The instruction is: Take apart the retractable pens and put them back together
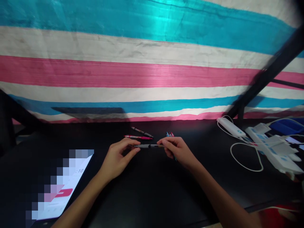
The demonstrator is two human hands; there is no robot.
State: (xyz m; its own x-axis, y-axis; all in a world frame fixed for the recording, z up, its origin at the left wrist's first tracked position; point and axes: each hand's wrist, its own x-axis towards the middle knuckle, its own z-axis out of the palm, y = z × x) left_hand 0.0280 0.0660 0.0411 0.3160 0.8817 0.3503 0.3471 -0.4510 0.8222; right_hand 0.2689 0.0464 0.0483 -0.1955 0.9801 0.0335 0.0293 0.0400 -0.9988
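A slim pen (144,146) with a grey grip section and a dark band is held level between my two hands, just above the black table. My left hand (121,156) pinches its left end between thumb and fingers. At the other end, my right hand (178,148) closes its thumb and fingers on a thin, clear-to-brownish part, possibly the refill. The fingertips cover both ends. Behind the hands lie a red pen (138,137) and a dark pen (142,131). Blue and red pen ends (169,134) show just beyond my right hand, which hides the rest.
A lit tablet or phone screen (71,190), partly pixelated, lies at left. To the right are a white power strip (273,152), a white device (231,126), looping cables (247,170) and a blue case (287,126). A striped sheet (152,74) hangs behind the black table (152,196).
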